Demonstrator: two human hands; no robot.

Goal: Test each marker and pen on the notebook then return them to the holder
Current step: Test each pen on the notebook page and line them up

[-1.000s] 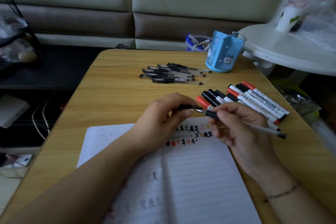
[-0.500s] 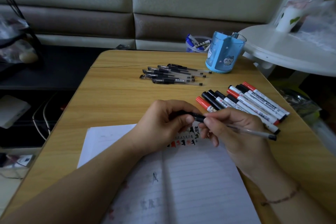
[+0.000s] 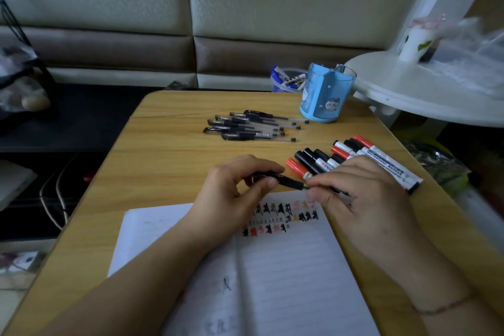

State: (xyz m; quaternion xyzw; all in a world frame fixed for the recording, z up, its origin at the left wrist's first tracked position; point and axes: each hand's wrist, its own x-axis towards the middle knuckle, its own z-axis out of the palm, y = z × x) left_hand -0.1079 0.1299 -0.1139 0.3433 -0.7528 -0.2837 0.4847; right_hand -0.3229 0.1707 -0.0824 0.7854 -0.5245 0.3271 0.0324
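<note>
Above the open lined notebook (image 3: 286,275) we see the left hand (image 3: 234,194) pinching the black pen cap (image 3: 275,178) and the right hand (image 3: 362,199) gripping the clear-barrelled gel pen (image 3: 336,190) — seemingly recapping — so next comes dropping it into the blue plastic holder (image 3: 326,95) across the table (image 3: 169,161).

A white marker (image 3: 387,162) reads "WHITEBOARD MARKER"

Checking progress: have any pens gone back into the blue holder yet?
No: the blue holder looks empty, while the pens lie piled on the table.
</note>
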